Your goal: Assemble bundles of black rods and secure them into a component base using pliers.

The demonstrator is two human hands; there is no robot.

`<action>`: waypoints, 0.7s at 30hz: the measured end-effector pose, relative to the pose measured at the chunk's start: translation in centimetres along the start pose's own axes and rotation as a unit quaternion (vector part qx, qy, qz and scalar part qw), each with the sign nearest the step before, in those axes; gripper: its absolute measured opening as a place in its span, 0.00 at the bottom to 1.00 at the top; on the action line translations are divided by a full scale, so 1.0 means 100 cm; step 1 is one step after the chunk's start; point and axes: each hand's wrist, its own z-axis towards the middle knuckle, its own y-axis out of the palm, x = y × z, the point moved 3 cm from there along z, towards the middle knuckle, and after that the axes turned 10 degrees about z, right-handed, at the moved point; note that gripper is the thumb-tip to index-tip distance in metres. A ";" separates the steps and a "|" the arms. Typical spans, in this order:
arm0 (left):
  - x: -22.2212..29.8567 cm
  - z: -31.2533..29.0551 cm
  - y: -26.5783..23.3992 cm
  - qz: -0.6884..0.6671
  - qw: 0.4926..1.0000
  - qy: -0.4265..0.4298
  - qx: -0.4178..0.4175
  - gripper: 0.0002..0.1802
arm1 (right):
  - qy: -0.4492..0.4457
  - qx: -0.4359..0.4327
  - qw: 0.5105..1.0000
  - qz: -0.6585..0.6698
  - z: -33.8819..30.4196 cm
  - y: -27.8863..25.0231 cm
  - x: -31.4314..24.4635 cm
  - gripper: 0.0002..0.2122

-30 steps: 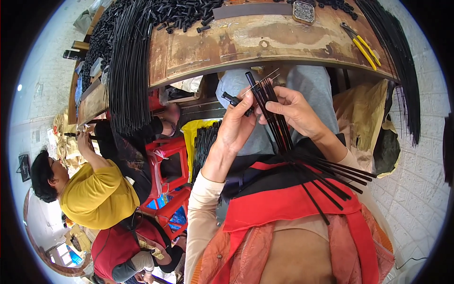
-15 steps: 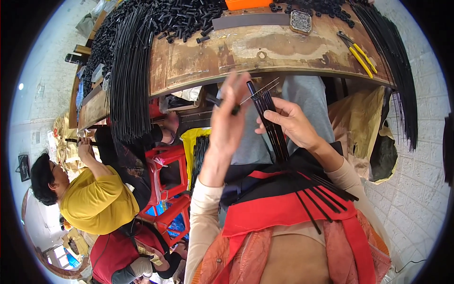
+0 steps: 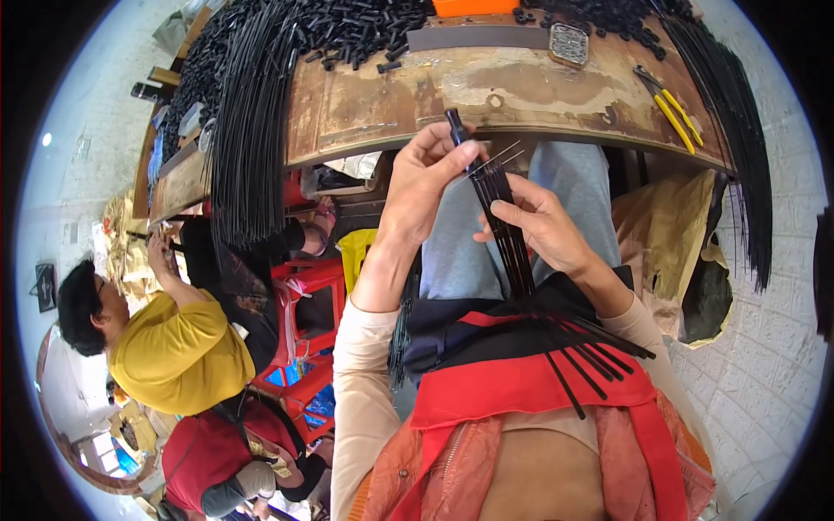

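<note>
In front of my lap, my right hand (image 3: 546,227) grips a bundle of slender black rods (image 3: 508,239), thumb on top. The rods run down onto my red and black apron (image 3: 521,386), where their lower ends fan out. Two thin wires (image 3: 508,156) stick out sideways near the top of the bundle. My left hand (image 3: 421,178) pinches a short black tube (image 3: 455,126) between thumb and fingers, at the bundle's upper end. Whether the tube is joined to the rods is hidden by the fingers.
The wooden table (image 3: 373,104) ahead bears heaped black tubes (image 3: 347,30), hanging black rods (image 3: 252,130), a tin of small metal parts (image 3: 569,45) and yellow-handled pliers (image 3: 673,113). Red stools (image 3: 308,304) and a person in yellow (image 3: 178,356) are at left.
My left hand, blurred before with a dark piece by its palm, has moved up to the bundle's top and now pinches the black tube there. My right hand keeps its grip.
</note>
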 end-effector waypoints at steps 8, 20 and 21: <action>0.016 -0.010 0.010 -0.047 0.999 -0.025 0.013 0.21 | -0.004 0.020 1.000 0.013 0.000 -0.001 0.003 0.14; 0.002 -0.009 -0.002 -0.070 0.996 -0.011 0.054 0.16 | 0.000 0.031 0.999 0.014 0.000 0.004 0.005 0.15; -0.002 -0.008 -0.002 -0.052 0.996 -0.005 0.072 0.16 | 0.001 0.031 0.999 0.014 0.000 0.004 0.006 0.15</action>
